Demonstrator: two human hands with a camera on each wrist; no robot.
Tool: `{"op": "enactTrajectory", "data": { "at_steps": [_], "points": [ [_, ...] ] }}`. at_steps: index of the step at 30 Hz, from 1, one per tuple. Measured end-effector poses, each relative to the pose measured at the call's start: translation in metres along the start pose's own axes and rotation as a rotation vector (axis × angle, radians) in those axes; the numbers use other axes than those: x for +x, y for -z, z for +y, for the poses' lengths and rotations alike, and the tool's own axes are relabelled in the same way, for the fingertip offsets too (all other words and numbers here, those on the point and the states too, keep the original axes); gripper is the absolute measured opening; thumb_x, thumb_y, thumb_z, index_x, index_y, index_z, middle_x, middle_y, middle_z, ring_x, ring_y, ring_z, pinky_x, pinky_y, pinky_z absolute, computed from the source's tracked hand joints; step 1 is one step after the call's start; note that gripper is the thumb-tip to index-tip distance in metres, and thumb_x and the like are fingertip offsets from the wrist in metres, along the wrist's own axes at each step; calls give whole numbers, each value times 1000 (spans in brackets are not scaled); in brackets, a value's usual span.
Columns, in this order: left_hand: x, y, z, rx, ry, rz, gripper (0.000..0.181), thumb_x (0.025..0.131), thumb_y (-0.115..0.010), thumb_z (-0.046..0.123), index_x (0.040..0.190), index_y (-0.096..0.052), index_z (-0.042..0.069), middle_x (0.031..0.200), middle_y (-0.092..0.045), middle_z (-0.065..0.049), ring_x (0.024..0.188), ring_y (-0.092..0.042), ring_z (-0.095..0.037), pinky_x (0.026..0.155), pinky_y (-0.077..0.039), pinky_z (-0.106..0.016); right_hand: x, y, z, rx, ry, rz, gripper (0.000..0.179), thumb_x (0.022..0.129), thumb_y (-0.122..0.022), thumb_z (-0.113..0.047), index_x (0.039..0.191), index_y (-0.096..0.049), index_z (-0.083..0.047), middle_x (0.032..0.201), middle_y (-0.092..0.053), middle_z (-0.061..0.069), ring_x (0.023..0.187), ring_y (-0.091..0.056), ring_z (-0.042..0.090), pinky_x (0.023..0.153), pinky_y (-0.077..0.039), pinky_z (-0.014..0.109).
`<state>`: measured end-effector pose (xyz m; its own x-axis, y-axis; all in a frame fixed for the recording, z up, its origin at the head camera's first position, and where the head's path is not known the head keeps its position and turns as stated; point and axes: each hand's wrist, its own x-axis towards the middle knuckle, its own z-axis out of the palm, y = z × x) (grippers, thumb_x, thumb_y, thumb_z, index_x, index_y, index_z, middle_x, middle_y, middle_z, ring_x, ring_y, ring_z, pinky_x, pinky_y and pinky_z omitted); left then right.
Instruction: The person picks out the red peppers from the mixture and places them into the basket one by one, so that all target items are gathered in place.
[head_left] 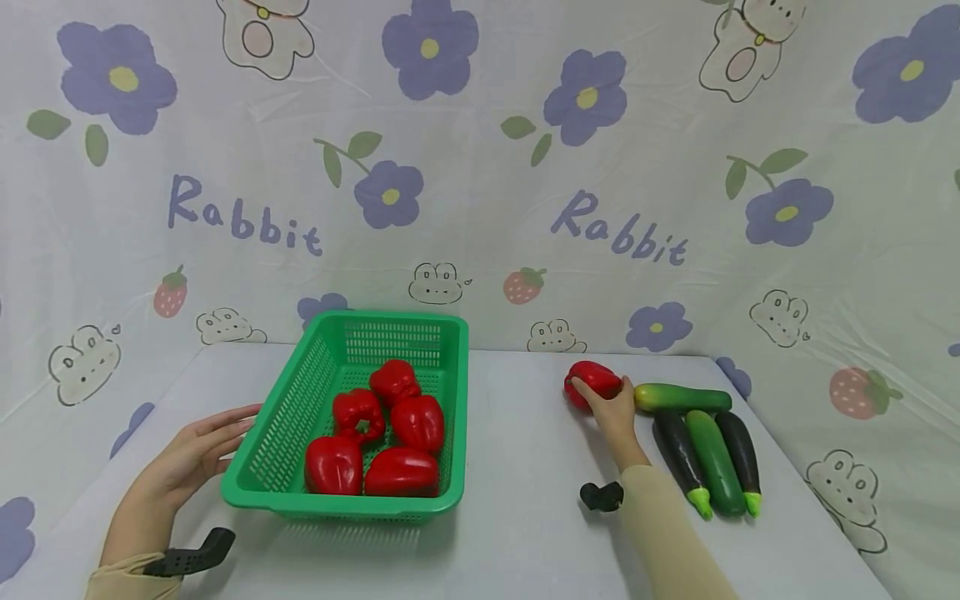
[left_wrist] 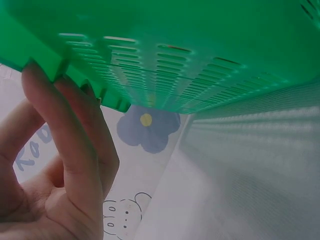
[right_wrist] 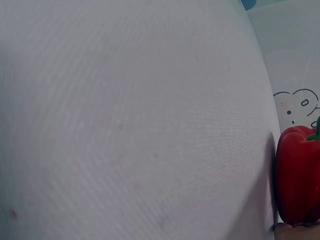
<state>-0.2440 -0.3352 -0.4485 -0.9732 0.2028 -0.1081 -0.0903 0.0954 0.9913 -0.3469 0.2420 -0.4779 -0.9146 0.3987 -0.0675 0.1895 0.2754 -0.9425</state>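
A green plastic basket (head_left: 258,500) stands left of the middle with several red bell peppers (head_left: 333,465) inside. At its left side is my left hand (head_left: 191,458), fingers extended and slightly bent. In the left wrist view the fingertips (left_wrist: 37,75) touch the basket's rim from outside. Over on the right, my right hand (head_left: 615,412) holds one red bell pepper (head_left: 596,377) between thumb and fingers near the table's back edge. The right wrist view shows this bell pepper (right_wrist: 297,172) at the right border, with only a sliver of the hand below it.
To the right of my right hand, a green zucchini (head_left: 682,397) with a yellowish end lies crosswise. Below it are two dark eggplants (head_left: 678,450) with another zucchini (head_left: 716,462) between them. A patterned cloth (head_left: 465,167) hangs behind the white table (head_left: 517,533).
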Motion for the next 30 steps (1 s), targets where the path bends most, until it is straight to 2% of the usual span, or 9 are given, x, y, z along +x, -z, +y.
{"op": "enactTrajectory", "data": {
  "at_steps": [7,20,30],
  "points": [
    [0,0,1,-7,1,1,28,102,-52,24,128,-59,30,110,-66,26,103,-64,5,83,-55,-28,0,1,-1,16,-28,-6,97,89,-70,-31,156,-4,-4,159,-18,23,146,-19,41,115,-31,54],
    [-1,1,1,-48,-6,-23,27,103,-50,21,124,-61,31,111,-67,24,104,-64,4,83,-55,-28,8,-5,-8,18,-21,-18,97,88,-71,-34,156,-8,-5,158,-22,21,145,-23,39,113,-34,52],
    [-1,0,1,-40,-9,-19,26,102,-51,21,123,-62,32,111,-67,24,103,-65,3,83,-55,-28,6,-10,-22,13,20,-49,96,88,-71,-35,156,-8,-6,158,-22,20,146,-23,38,112,-36,53]
  ]
}}
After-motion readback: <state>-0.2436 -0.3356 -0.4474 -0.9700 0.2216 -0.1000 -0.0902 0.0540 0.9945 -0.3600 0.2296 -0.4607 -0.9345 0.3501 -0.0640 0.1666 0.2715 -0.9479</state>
